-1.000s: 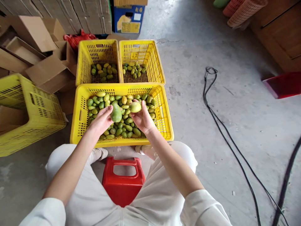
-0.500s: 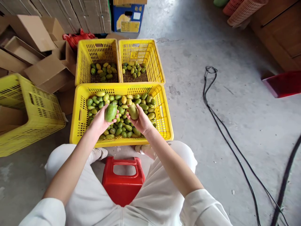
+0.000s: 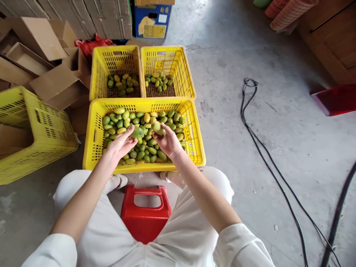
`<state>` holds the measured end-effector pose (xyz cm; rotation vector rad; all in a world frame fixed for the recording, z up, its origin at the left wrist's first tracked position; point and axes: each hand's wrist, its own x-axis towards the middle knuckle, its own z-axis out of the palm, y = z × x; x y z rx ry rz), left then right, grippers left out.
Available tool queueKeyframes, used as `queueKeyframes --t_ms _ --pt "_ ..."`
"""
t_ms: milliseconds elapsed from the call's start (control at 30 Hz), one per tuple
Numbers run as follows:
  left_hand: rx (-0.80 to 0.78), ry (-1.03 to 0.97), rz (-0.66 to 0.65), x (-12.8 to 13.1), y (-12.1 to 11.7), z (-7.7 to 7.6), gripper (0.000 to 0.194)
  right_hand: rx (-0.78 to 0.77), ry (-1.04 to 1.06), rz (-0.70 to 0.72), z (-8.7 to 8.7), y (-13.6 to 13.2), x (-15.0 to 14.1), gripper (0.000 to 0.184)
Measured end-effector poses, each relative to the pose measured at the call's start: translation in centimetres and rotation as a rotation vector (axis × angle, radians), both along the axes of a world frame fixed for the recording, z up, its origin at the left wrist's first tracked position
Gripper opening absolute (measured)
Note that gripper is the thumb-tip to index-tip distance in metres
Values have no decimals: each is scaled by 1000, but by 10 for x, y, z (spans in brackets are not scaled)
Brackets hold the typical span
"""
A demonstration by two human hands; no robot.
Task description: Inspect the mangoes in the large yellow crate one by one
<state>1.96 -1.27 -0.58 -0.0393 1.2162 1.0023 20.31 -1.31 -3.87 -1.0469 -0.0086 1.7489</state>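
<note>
My left hand [image 3: 122, 144] is closed on a green mango [image 3: 137, 132], which lies tilted with one end toward the right. In my right hand [image 3: 168, 141] is a duller, yellowish-green mango [image 3: 158, 128], gripped between thumb and fingers. Both hands hover side by side over a wide yellow crate [image 3: 144, 169]. Many loose mangoes [image 3: 152, 150], mostly green with a few yellow, fill the bottom of that crate; my hands and forearms hide some of them.
Behind stand two yellow crates, left [image 3: 97, 70] and right [image 3: 186, 70], each with a few mangoes. Cardboard boxes [image 3: 52, 83] and another yellow crate [image 3: 52, 122] lie left. A red stool [image 3: 146, 218] sits between my legs. Black cables [image 3: 261, 144] cross the floor at right.
The mango in my left hand has turned from upright to lying sideways, and my left fingers have shifted around it. The right mango has tilted slightly.
</note>
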Motion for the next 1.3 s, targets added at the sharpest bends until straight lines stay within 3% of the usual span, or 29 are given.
queueKeyframes --t_ms 133,300,500,667,833,967,1167,1300 --pt "28 -14 -15 -2 0 -1 23 34 -58 -32 -5 0 2 18" --pt "76 -106 -55 -3 -1 10 21 -40 26 -38 -7 1 10 25" --pt "80 -149 -64 -2 3 20 24 -49 70 -13 4 -2 8 13" --pt "120 -96 -70 -1 2 19 33 -42 16 66 10 -3 2 13" --pt "128 -88 -211 0 -1 24 46 -56 -3 169 3 -2 4 29" --pt "95 -122 -223 -1 -1 28 55 -80 -41 177 -2 -3 4 29" --pt "62 -185 -113 -7 4 18 49 -90 -50 115 0 -1 3 22" --pt "42 -142 -113 -11 4 7 41 -76 -66 104 3 -2 3 13"
